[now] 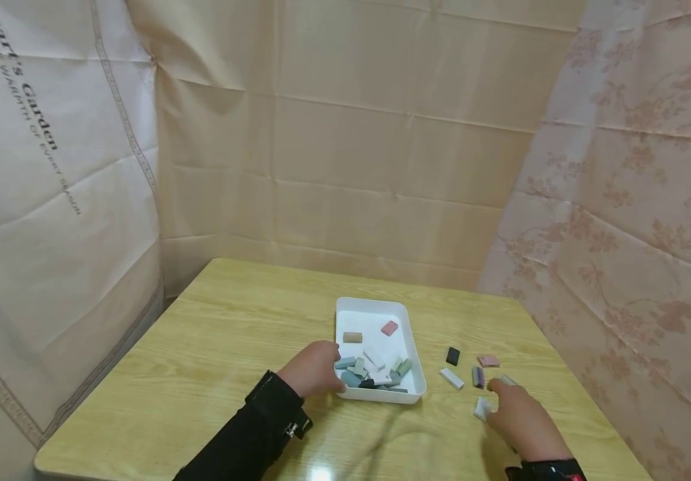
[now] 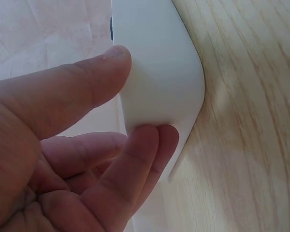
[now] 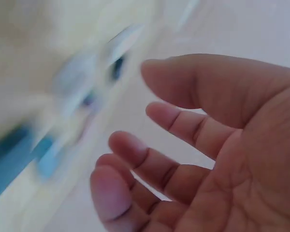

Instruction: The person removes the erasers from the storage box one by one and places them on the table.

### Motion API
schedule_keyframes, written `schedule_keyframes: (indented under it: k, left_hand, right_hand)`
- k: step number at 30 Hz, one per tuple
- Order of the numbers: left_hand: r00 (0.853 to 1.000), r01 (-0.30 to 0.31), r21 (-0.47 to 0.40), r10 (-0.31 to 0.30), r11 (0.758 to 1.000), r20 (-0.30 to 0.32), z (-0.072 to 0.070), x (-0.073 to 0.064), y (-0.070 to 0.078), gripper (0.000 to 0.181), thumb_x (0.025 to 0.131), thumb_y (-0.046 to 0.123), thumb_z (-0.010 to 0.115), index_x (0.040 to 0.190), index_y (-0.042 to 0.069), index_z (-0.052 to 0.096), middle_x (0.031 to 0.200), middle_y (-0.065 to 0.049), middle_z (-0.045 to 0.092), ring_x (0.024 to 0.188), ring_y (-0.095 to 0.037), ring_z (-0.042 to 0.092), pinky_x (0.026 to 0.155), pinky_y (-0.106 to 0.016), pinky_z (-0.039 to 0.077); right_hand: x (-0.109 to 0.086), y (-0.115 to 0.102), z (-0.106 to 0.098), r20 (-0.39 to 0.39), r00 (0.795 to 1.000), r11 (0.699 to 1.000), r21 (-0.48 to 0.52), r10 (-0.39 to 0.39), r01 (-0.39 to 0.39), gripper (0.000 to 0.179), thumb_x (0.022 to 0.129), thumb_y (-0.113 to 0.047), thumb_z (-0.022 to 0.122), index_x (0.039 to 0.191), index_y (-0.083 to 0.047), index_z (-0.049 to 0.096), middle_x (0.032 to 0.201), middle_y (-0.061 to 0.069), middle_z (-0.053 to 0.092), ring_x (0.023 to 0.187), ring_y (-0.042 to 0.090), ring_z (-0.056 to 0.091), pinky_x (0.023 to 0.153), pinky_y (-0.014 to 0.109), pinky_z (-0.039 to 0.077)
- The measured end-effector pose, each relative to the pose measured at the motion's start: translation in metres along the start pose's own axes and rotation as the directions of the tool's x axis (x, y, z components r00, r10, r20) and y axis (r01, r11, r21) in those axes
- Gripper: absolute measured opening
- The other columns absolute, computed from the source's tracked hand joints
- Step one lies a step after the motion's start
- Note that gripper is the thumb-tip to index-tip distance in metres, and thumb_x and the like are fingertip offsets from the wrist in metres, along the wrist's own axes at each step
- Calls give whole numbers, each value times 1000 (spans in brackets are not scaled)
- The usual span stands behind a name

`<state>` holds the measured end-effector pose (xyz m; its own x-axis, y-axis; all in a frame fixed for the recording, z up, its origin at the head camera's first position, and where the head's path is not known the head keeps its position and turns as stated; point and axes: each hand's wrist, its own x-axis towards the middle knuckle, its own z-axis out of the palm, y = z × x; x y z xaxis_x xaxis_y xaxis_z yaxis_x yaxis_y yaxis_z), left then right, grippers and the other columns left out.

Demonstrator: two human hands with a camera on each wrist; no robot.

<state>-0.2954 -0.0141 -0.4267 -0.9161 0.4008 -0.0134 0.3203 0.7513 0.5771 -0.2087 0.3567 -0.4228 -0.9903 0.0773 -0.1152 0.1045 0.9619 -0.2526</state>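
Note:
A shallow white tray (image 1: 414, 374) holds several small coloured blocks, mostly grey, green, blue and white, heaped at its near end. A tan block (image 1: 353, 338) and a red block (image 1: 389, 328) lie apart from that heap. My left hand (image 1: 315, 369) holds the tray's near left corner, its thumb by the rim and its fingertips against the outer wall (image 2: 159, 82). On the table to the right, my right hand (image 1: 522, 417) hovers over loose blocks, fingers loosely bent and nothing between them. Nearest to it are a white block (image 1: 482, 408) and a purple-and-green block (image 1: 478, 377).
Right of the tray lie a black block (image 1: 453, 355), another white block (image 1: 451, 379) and a pink block (image 1: 489, 361). The wooden table (image 1: 231, 347) is bordered by hanging cloths (image 1: 351, 147) behind and at both sides. The right wrist view is blurred beyond the hand.

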Motion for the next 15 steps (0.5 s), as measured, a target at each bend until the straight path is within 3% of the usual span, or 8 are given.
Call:
schedule_keyframes:
  k: [4, 9, 12, 15]
  left_hand:
    - [1000, 4, 4, -4, 1000, -5, -2, 1, 1, 56, 74, 16, 96, 119, -4, 71, 116, -15, 74, 100, -23, 66, 98, -48, 56]
    - [1000, -9, 0, 9, 1000, -2, -3, 3, 2, 58, 74, 16, 96, 121, -5, 70, 119, -16, 74, 106, -26, 68, 100, -49, 56]
    - [999, -34, -4, 34, 999, -14, -2, 3, 0, 55, 72, 16, 96, 117, -6, 71, 115, -17, 75, 103, -27, 68, 97, -48, 57]
    - [998, -49, -9, 49, 999, -26, 4, -2, -7, 50, 70, 15, 97, 108, -6, 72, 107, -15, 75, 93, -25, 67, 88, -45, 57]
  right_hand:
    - [6, -46, -4, -91, 988, 991, 39, -121, 125, 39, 89, -10, 76, 126, -2, 69, 113, 20, 74, 101, 33, 70, 83, 53, 57]
    - [10, -105, -1, -127, 966, 958, 148, -226, 244, 25, 92, -13, 79, 116, -11, 75, 107, 11, 73, 96, 24, 68, 82, 47, 56]
    - [18, -136, 7, -140, 934, 922, 166, -330, 350, 17, 92, -14, 78, 109, -12, 78, 102, 6, 72, 93, 21, 66, 81, 44, 54]
    - [31, -162, 23, -128, 888, 876, 154, -442, 458, 12, 94, -16, 75, 103, -12, 80, 89, -1, 70, 82, 15, 61, 74, 36, 51]
